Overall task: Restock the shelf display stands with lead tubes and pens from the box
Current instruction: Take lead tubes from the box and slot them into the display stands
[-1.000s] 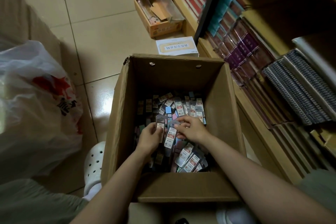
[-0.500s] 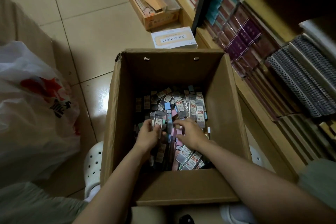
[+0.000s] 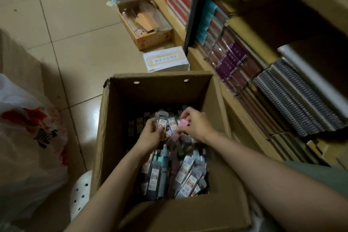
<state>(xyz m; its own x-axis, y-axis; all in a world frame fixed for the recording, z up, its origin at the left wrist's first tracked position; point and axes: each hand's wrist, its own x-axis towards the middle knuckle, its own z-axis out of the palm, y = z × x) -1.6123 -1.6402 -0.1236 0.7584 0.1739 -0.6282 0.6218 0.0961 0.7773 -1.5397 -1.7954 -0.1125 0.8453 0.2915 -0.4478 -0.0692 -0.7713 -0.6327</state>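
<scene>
Now, hands: both are down inside the box, close together, above the pile.
Left hand (image 3: 150,134): its fingers are curled round a small bunch of tubes (image 3: 161,123), held upright, with white labels facing up.
Right hand (image 3: 194,124): its thumb and fingers pinch a pink tube (image 3: 182,124), just beside the bunch in the left hand.
Box (image 3: 107,137): a big brown one, open at the top, on the floor beside the shelf. Its near flap is folded out.
Pile (image 3: 180,173): lots of tubes lie every which way in the bottom of the box. Some are clear with white and red labels, some blue, some pink. I cannot tell which ones are pens.
Shelf (image 3: 235,111): to the right of the box, low, wooden, packed with rows of notebooks (image 3: 293,98) and dark red packs (image 3: 229,62).
Bag (image 3: 28,149): a white plastic one with red and black print, on the floor left of the box.
Shoe (image 3: 81,194): white with holes, by the box's left near corner.
White carton (image 3: 165,60): on the floor just behind the box.
Small brown carton (image 3: 145,22): open, farther back, next to the shelf.
Floor (image 3: 71,24): pale tiles.
</scene>
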